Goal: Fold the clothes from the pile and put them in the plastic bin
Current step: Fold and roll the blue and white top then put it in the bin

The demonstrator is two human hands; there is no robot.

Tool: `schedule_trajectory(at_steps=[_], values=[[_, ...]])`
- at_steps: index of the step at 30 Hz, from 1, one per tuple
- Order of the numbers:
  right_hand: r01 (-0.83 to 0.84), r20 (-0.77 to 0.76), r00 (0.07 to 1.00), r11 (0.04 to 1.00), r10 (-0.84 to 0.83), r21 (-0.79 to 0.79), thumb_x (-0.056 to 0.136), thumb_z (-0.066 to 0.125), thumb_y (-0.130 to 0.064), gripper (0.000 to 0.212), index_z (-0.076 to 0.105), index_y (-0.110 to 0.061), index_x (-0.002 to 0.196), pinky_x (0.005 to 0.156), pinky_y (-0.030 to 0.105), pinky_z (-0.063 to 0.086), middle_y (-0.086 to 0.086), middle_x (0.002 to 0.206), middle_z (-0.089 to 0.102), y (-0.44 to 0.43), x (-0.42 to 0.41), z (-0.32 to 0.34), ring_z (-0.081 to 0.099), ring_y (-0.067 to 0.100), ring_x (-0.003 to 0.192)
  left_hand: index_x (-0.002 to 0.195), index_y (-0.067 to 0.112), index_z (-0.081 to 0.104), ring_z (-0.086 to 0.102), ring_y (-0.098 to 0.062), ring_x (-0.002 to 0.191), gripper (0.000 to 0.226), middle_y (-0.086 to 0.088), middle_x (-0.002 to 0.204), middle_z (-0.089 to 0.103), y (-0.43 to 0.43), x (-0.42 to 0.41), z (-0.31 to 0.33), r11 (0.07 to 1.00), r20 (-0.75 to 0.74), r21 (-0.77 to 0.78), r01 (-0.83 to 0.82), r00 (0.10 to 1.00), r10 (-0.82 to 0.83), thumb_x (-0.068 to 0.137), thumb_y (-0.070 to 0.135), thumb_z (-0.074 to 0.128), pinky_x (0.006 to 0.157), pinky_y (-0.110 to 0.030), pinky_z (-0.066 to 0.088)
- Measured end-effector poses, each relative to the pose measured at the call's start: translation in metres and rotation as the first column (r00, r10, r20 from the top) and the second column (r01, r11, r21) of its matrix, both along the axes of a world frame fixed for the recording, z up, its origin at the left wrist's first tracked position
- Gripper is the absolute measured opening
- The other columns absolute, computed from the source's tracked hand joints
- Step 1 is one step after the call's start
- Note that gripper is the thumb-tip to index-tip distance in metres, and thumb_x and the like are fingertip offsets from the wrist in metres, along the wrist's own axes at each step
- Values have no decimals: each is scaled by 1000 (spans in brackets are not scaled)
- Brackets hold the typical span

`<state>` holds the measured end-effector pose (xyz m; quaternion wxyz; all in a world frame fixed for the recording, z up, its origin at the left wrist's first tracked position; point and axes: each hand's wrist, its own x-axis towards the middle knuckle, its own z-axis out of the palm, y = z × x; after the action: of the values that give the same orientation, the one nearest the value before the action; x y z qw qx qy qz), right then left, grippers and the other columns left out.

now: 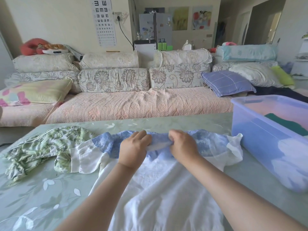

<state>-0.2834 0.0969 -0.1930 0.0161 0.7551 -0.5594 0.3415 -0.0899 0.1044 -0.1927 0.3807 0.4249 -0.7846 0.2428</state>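
Blue-and-white garment [166,189] spread mid-frame, long axis run toward lower edge — neckline gripped by left hand [135,147] and right hand [183,145], side by side; plastic bin [260,135] seen at right edge, nearer right hand

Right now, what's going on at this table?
A person is working on a white and blue garment spread on the table. The left hand and the right hand both grip its blue far edge. A green leaf-print garment lies crumpled to the left, untouched. The plastic bin on the right already holds a dark green item.
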Motion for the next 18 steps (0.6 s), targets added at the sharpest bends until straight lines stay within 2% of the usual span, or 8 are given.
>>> schedule_trajectory(at_steps=[3, 6, 8, 10, 12, 14, 16, 18], values=[[-39, 23, 999, 952, 48, -304, 59, 32, -2, 23, 30, -22, 69, 46, 27, 13, 0, 66, 36, 0, 1, 8, 35, 26, 52, 63, 14, 48, 41, -22, 53, 22, -1, 63, 44, -3, 3, -1, 993, 3, -110, -35, 999, 35, 60, -7, 51, 36, -29, 26], [-156, -335, 940, 956, 66, -248, 53, 53, 2, 26, 42, -20, 62, 48, 24, 7, 2, 66, 43, -2, -9, -7, 50, 27, 60, 68, 21, 51, 53, -24, 61, 26, 2, 68, 50, -1, 10, -15, 984, 171, 175, 22, 984, -52, 64, -5, 54, 45, -24, 25], [-177, -514, 840, 983, 177, 49, 67, 54, 4, 29, 40, -22, 64, 48, 26, 12, -2, 77, 44, 2, -15, -18, 54, 26, 73, 89, 28, 61, 60, -21, 85, 30, 6, 90, 62, 6, 11, -20, 772, 345, 616, -158, 935, -83, 77, 1, 53, 58, -25, 38], [-94, -514, 802, 915, 303, 391, 75, 50, 1, 29, 36, -23, 65, 54, 28, 24, -6, 82, 45, 8, -17, -25, 48, 23, 81, 105, 27, 64, 59, -15, 93, 25, 8, 104, 66, 10, 10, -22, 461, 473, 822, -333, 850, -230, 83, 18, 60, 74, -26, 46], [-53, -446, 818, 818, 365, 572, 75, 52, -5, 21, 47, -24, 68, 59, 25, 34, -8, 84, 54, 14, -15, -23, 52, 20, 81, 93, 16, 71, 59, -7, 74, 18, 12, 83, 70, 12, 9, -20, 218, 314, 942, -256, 904, -292, 81, 23, 59, 70, -21, 46], [-7, -313, 869, 643, 382, 766, 73, 56, -16, 11, 63, -22, 78, 64, 25, 45, -5, 87, 66, 14, -14, -18, 61, 19, 78, 64, 11, 67, 53, -10, 56, 24, 8, 57, 62, 9, 12, -15, 91, -27, 995, 31, 998, -51, 76, 27, 53, 63, -21, 43], [-26, -117, 954, 465, 276, 885, 73, 56, -24, 13, 67, -18, 78, 58, 26, 44, 3, 81, 69, 14, -13, -14, 62, 21, 64, 58, 12, 55, 46, -18, 54, 27, -2, 57, 53, 1, 18, -16, 279, -237, 947, 159, 932, 273, 81, 27, 52, 57, -25, 36], [-11, -29, 998, 571, 61, 821, 81, 51, -29, 19, 62, -16, 71, 58, 26, 44, 4, 75, 65, 11, -13, -9, 62, 24, 62, 76, 10, 55, 53, -24, 65, 25, -7, 72, 55, -7, 21, -21, 476, -199, 879, -43, 872, 447, 92, 27, 46, 60, -28, 35]])
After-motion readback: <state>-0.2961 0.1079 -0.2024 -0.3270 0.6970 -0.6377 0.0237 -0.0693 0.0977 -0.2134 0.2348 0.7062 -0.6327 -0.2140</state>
